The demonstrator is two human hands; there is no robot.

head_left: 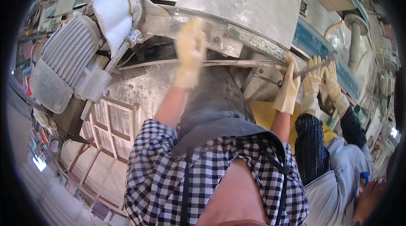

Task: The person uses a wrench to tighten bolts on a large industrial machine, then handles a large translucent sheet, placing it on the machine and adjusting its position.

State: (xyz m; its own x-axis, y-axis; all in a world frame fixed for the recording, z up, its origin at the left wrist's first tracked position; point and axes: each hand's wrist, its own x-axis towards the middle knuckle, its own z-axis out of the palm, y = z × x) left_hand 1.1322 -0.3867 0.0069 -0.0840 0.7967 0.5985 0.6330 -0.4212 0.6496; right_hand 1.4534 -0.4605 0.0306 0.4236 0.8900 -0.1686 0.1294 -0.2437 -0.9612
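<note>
My left hand (191,54), in a cream rubber glove, is raised in front of the machine's pale metal edge rail (213,37). Motion smears its fingers, so its grip cannot be made out. Farther right, my right hand (288,86), gloved the same way, is at the rail with its fingers stretched upward. A thin dark rod (315,67) runs from beside that hand across a co-worker's gloved hands (313,84); whether my hand touches the rod is unclear. Beyond the rail lies a broad, smooth grey slab-like surface (241,1).
A dusty ribbed motor (72,52) with white wrapping (112,14) juts out at left. Below it stands a wooden frame (108,126). The co-worker stands close at my right, near a yellow sheet (266,116). A ribbed hose (355,46) hangs at far right.
</note>
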